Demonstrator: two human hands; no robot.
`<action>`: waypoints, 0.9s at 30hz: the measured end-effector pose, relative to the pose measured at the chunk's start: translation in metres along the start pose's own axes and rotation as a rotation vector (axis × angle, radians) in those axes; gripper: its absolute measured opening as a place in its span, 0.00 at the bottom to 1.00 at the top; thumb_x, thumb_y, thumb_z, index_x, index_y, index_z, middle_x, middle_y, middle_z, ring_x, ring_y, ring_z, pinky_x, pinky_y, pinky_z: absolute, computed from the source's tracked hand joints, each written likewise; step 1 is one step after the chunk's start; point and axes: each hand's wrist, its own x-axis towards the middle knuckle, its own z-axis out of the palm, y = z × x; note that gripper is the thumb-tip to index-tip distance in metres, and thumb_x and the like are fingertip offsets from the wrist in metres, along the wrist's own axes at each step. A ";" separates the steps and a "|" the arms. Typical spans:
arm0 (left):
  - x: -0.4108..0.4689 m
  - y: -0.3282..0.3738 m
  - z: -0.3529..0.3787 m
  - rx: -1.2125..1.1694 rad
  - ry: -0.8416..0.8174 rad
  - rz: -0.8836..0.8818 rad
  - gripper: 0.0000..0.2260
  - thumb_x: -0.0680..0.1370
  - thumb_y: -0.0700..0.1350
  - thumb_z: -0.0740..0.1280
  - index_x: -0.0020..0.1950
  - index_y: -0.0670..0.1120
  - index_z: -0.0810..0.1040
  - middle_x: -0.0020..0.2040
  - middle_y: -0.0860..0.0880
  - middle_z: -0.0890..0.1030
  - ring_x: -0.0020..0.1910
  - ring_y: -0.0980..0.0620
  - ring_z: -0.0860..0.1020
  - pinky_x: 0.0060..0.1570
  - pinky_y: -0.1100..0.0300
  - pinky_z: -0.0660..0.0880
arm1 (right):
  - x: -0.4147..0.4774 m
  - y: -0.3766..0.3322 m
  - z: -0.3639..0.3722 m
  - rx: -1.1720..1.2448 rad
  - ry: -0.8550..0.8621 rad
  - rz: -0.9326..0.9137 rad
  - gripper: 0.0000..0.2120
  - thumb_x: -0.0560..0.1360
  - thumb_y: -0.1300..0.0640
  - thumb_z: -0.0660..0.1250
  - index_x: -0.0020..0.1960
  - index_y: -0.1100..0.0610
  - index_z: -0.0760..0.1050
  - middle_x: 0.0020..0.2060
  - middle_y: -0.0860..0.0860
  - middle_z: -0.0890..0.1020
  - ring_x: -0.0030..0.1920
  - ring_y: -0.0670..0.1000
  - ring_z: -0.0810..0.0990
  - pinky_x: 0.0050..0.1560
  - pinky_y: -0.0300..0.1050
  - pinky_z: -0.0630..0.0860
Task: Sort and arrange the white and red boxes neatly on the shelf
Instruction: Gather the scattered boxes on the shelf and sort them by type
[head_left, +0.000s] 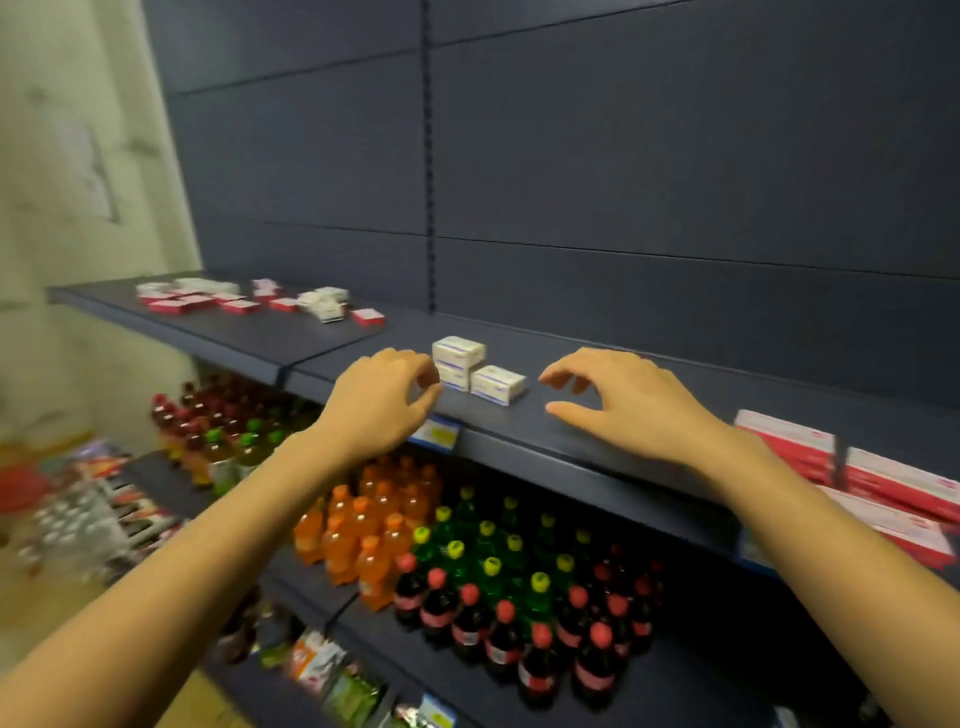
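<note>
Three small white boxes sit mid-shelf on the dark shelf (571, 431). One white box (458, 351) lies on top of a second white box (453, 376), and a third white box (497, 383) stands beside them on the right. My left hand (382, 400) is at their left end, its loosely curled fingertips touching the lower box. My right hand (618, 402) hovers just right of the boxes with its fingers spread and bent, holding nothing. A mixed scatter of red and white boxes (260, 302) lies on the shelf's far left.
Long red-and-white cartons (872, 473) are stacked at the right end of the same shelf. The shelf below holds rows of orange, green and dark soda bottles (483, 561). A blue price tag (439, 432) hangs on the shelf's front edge.
</note>
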 end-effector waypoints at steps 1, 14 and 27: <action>-0.005 -0.013 -0.005 0.020 0.003 -0.027 0.10 0.78 0.49 0.60 0.53 0.46 0.76 0.54 0.47 0.80 0.54 0.45 0.75 0.52 0.52 0.71 | 0.011 -0.009 0.006 0.004 -0.014 -0.027 0.13 0.75 0.45 0.62 0.59 0.43 0.72 0.57 0.40 0.77 0.56 0.44 0.75 0.50 0.44 0.72; -0.032 -0.198 -0.051 0.125 0.001 -0.159 0.09 0.77 0.48 0.61 0.51 0.46 0.77 0.50 0.47 0.80 0.48 0.49 0.76 0.43 0.59 0.68 | 0.163 -0.122 0.090 0.048 -0.063 -0.157 0.15 0.74 0.42 0.62 0.60 0.44 0.72 0.57 0.42 0.77 0.52 0.44 0.75 0.49 0.44 0.73; 0.015 -0.369 -0.050 0.079 -0.082 -0.037 0.12 0.78 0.51 0.60 0.56 0.47 0.75 0.55 0.49 0.79 0.55 0.50 0.75 0.52 0.55 0.72 | 0.305 -0.200 0.161 -0.006 -0.063 0.016 0.14 0.75 0.45 0.62 0.59 0.46 0.73 0.57 0.45 0.78 0.56 0.47 0.75 0.51 0.48 0.74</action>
